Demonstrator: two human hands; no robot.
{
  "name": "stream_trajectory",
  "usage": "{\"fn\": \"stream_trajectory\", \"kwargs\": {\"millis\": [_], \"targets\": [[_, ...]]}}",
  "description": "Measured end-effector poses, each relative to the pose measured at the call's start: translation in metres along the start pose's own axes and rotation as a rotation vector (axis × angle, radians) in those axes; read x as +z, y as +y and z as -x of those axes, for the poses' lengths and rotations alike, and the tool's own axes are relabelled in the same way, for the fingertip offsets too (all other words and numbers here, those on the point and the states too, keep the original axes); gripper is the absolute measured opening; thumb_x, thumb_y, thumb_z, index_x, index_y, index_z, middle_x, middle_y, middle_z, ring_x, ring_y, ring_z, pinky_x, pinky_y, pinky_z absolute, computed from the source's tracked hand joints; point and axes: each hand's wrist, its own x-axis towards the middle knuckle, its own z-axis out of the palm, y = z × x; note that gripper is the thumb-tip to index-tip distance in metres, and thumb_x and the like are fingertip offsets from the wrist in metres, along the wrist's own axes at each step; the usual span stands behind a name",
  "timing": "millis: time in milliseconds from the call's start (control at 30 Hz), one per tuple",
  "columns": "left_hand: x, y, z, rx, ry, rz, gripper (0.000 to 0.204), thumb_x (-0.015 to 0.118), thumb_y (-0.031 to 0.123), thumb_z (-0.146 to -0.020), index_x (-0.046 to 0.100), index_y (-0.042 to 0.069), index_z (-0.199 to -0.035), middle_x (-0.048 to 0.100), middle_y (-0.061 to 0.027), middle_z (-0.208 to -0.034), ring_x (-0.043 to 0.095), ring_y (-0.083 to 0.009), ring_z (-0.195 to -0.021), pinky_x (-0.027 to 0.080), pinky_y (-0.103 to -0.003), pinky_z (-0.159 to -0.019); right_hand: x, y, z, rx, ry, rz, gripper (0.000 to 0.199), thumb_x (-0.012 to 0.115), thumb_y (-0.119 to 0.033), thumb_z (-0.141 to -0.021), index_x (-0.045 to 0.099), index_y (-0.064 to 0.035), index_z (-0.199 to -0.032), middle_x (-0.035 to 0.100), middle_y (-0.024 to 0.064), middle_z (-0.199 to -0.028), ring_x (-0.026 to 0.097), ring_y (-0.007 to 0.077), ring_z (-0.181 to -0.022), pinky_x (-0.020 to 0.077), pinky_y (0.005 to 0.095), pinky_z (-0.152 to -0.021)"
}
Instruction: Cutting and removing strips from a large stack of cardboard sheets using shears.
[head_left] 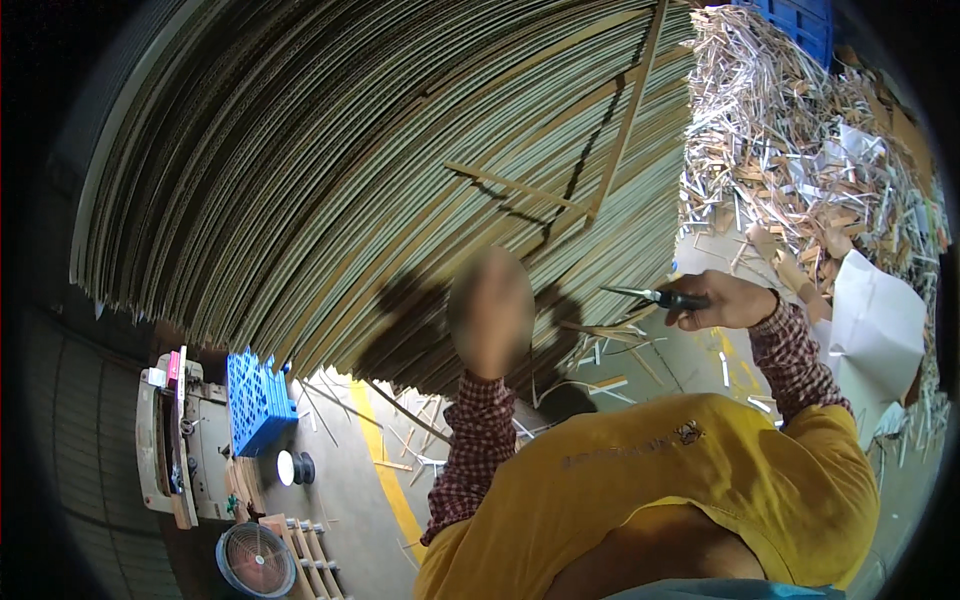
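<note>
A tall stack of cardboard sheets [400, 200] fills the space before me, its layered edges facing me. In my right hand [735, 300], fingers closed round the black handle, is a knife [635, 293]; its pointed silver blade is toward the stack. My left hand [492, 315] is raised in front of the stack's lower edges. A blur covers its fingers, so I cannot tell whether it holds or touches anything. Thin cardboard strips [620, 120] stick out from the stack above and between my hands.
A heap of paper and cardboard scraps [770, 140] rises at the right, near a white sheet [875, 320]. Loose strips litter the floor [375, 500]. At the left are a blue plastic crate [258, 400], a round fan [256, 560] and a wooden pallet [310, 555].
</note>
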Motion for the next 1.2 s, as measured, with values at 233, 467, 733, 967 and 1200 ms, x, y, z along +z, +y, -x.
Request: {"fn": "stream_trajectory", "kwargs": {"millis": [233, 467, 733, 967, 1200], "targets": [[0.012, -0.027, 0.010, 0.178, 0.146, 0.229, 0.036, 0.050, 0.010, -0.086, 0.044, 0.003, -0.120, 0.054, -0.0140, -0.110, 0.054, -0.0191, -0.089, 0.044, -0.029, -0.072, -0.047, -0.057, -0.116, -0.237, 0.274, 0.267, 0.034, 0.057, -0.034, -0.080, 0.065, -0.0014, -0.078, 0.041, -0.0032, -0.049, 0.032, 0.0072, -0.042, 0.0239, 0.0259, -0.039], [-0.013, -0.018, 0.026, 0.025, 0.268, 0.355, 0.029, 0.051, 0.006, -0.085, 0.049, 0.003, -0.114, 0.060, -0.0112, -0.096, 0.056, -0.0168, -0.085, 0.044, -0.028, -0.074, -0.042, -0.081, -0.159, -0.465, 0.334, 0.019, 0.035, 0.056, -0.032, -0.080, 0.065, 0.0011, -0.078, 0.056, 0.0027, -0.058, 0.049, 0.0113, -0.047, 0.0394, 0.0238, -0.044], [-0.054, 0.040, 0.022, 0.784, 0.571, -0.163, 0.038, 0.061, 0.018, -0.078, 0.049, 0.003, -0.111, 0.052, -0.0131, -0.110, 0.049, -0.0369, -0.101, 0.041, -0.043, -0.085, 0.033, 0.040, -0.072, -0.156, 0.555, -0.063, 0.025, 0.053, -0.022, -0.080, 0.053, 0.0025, -0.077, 0.049, 0.0050, -0.057, 0.044, 0.0116, -0.052, 0.0363, 0.0282, -0.050], [0.010, -0.036, -0.001, 0.213, 0.048, -0.120, 0.033, 0.052, 0.018, -0.083, 0.049, 0.002, -0.111, 0.056, -0.0239, -0.091, 0.054, -0.0394, -0.086, 0.044, -0.043, -0.070, 0.006, -0.011, -0.007, -0.080, 0.274, -0.028, 0.023, 0.060, -0.018, -0.077, 0.056, 0.0026, -0.085, 0.051, 0.0016, -0.065, 0.046, 0.0103, -0.060, 0.0387, 0.0240, -0.056], [0.082, -0.023, 0.029, 0.304, -0.027, 0.087, 0.021, 0.049, 0.014, -0.085, 0.051, -0.006, -0.091, 0.048, -0.0252, -0.065, 0.045, -0.0403, -0.058, 0.037, -0.038, -0.049, -0.039, -0.092, -0.118, -0.188, 0.303, 0.353, 0.035, 0.057, -0.036, -0.080, 0.064, -0.0025, -0.087, 0.049, 0.0002, -0.058, 0.041, 0.0078, -0.056, 0.0296, 0.0251, -0.048]]}}
